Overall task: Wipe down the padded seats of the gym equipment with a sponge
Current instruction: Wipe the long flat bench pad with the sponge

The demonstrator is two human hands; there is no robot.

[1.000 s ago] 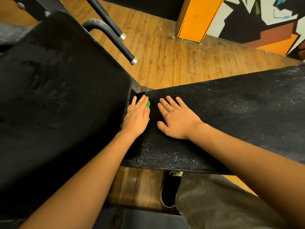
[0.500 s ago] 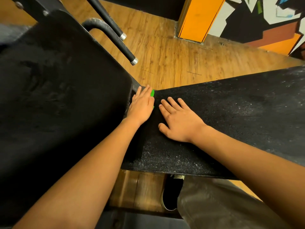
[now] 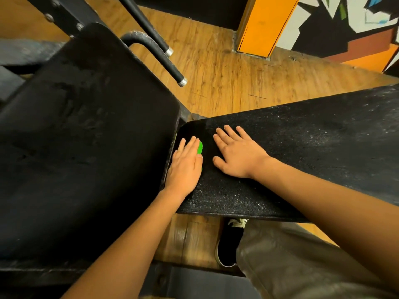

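Fingers (image 3: 190, 145) straight, left hand (image 3: 185, 167) presses green sponge (image 3: 200, 147) onto grainy pad (image 3: 302, 147); right hand (image 3: 237, 154) flat.

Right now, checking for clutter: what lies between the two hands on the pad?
Head view: bare black pad, plus the green sponge peeking from under the left hand.

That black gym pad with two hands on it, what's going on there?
A person is wiping a padded seat. Their left hand presses flat on a green sponge, most of it hidden under the fingers, at the narrow end of the seat pad, right beside a larger black pad. The right hand lies flat on the same seat pad with fingers spread, holding nothing. Pale specks show over much of the seat pad.
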